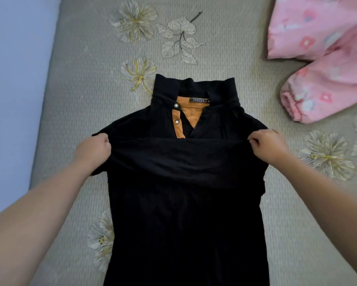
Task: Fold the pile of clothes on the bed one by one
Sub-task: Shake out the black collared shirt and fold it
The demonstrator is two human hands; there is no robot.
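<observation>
- a black shirt (185, 203) lay on the bed (80, 100), collar toward the far end, body running down to the near edge of view
- collar stood open; an orange lining with a small dark label showed inside, and an orange placket carried two pale buttons
- the shirt's lower part was doubled up toward the chest, its raised edge forming a straight horizontal line just under the placket
- left hand (92, 150) gripped the left end of that raised edge, fingers curled round the black cloth near the sleeve
- right hand (269, 145) pinched the right end of the same edge, fingertips bunched on the cloth
- both forearms reached in from the near corners, bare, one on each side of the shirt
- edge held slightly lifted between the two hands; cloth sagged a little in the middle
- bed cover was grey-beige with printed pale flowers and leaves
- a pink floral garment (326, 58) lay at the far right of the bed, well apart from the shirt, one elastic cuff pointing toward it
- a pale bluish surface (14, 79) ran along the left side of the bed; could not tell whether wall or floor
</observation>
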